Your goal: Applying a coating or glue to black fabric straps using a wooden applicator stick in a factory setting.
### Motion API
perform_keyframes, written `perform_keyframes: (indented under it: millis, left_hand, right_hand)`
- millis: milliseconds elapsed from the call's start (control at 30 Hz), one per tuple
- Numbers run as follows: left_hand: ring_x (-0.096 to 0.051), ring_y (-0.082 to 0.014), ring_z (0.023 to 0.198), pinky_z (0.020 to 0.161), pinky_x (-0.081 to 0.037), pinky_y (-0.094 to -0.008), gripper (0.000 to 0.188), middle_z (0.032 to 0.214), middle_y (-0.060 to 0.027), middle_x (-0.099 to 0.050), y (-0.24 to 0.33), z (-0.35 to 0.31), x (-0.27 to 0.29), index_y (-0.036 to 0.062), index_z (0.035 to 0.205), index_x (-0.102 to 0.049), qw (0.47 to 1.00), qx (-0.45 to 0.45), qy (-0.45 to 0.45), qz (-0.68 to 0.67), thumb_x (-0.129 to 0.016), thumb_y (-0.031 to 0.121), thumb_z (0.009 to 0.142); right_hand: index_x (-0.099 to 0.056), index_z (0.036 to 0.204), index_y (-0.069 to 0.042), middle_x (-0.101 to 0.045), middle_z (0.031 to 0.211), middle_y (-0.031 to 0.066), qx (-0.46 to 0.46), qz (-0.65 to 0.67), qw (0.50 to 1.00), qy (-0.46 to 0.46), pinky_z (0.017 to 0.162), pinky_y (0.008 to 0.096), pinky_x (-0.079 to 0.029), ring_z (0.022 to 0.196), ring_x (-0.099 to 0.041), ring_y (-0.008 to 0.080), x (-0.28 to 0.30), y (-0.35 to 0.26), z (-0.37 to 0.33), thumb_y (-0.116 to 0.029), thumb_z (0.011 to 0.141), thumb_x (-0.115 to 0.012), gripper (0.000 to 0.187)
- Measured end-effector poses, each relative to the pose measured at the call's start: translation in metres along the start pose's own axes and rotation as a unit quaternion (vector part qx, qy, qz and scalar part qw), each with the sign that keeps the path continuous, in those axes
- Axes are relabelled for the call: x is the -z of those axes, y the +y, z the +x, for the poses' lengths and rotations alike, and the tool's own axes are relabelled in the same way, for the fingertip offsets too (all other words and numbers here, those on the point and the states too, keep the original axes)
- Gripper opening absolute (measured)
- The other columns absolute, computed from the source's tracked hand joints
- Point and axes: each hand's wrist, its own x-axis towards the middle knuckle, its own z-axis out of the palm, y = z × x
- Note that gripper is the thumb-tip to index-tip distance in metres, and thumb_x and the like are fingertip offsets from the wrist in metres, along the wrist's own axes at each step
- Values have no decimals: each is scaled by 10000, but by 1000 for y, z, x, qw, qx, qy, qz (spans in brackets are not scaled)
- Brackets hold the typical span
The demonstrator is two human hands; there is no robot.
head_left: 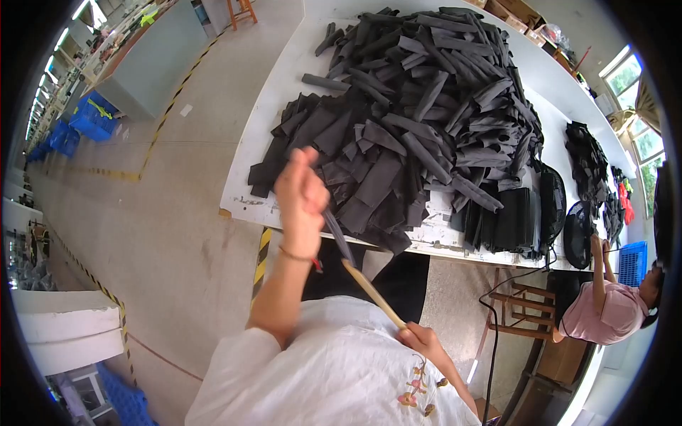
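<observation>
My left hand (301,195) is raised in front of the white table's (280,92) near edge and grips a narrow dark grey fabric strip (338,236) that hangs down toward my body. My right hand (420,339) sits low by my white shirt and holds the end of a thin wooden stick (371,290). The stick slants up to the left and its far tip meets the lower end of the strip. A large heap of dark grey fabric strips (419,106) covers the table behind my left hand.
Neat stacks of black pieces (508,220) and a black fan (553,202) stand at the table's right end. A person in a pink top (604,305) works at the right beside a wooden stool (522,305) and a blue crate (631,261). Blue crates (92,117) lie on the floor, far left.
</observation>
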Motion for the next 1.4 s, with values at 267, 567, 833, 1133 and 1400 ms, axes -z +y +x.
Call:
perform_keyframes:
  millis: [267, 567, 833, 1133, 1400]
  left_hand:
    - [-266, -26, 409, 417, -216, -200, 284, 509, 60, -353, -33, -5, -29, 49, 973, -638, 998, 39, 41, 32, -573, 326, 966]
    - [-596, -86, 734, 577, -424, -197, 327, 803, -19, -639, -60, -20, -9, 14, 1079, -635, 948, -1, -221, 228, -558, 309, 961]
    - [-497, -78, 523, 510, -385, -220, 342, 595, -5, -507, -73, -64, 4, 36, 769, -507, 811, 249, -445, 286, -431, 259, 1017]
    - [-574, -90, 809, 692, -452, -242, 207, 940, -60, -605, -47, -48, -19, -8, 990, -599, 910, -48, -314, 268, -520, 181, 964]
    - [-511, -21, 777, 697, -410, -174, 159, 852, 54, -582, -67, -14, -40, 37, 1025, -617, 922, 140, -336, 129, -606, 174, 944]
  right_hand:
    - [-459, 1282, -11, -507, 745, -32, 241, 164, 914, 282, 598, 193, -380, 649, -441, 43, 3, -62, 78, -155, 858, -705, 511]
    - [-636, 889, -13, -497, 666, -66, 251, 242, 891, 290, 544, 181, -330, 611, -394, 24, 24, -112, 133, -155, 905, -681, 150]
    - [-571, 785, -18, -480, 652, -48, 297, 135, 806, 493, 513, 209, -289, 577, -377, 40, 76, -119, 133, -143, 940, -610, 204]
    - [-545, 777, -79, -425, 594, -85, 288, 306, 857, 297, 433, 192, -250, 487, -350, 12, 116, -136, 133, -250, 943, -629, 253]
    - [-554, 796, -46, -420, 624, -86, 291, 249, 890, 248, 485, 208, -273, 557, -346, 18, 68, -118, 146, -287, 943, -627, 292]
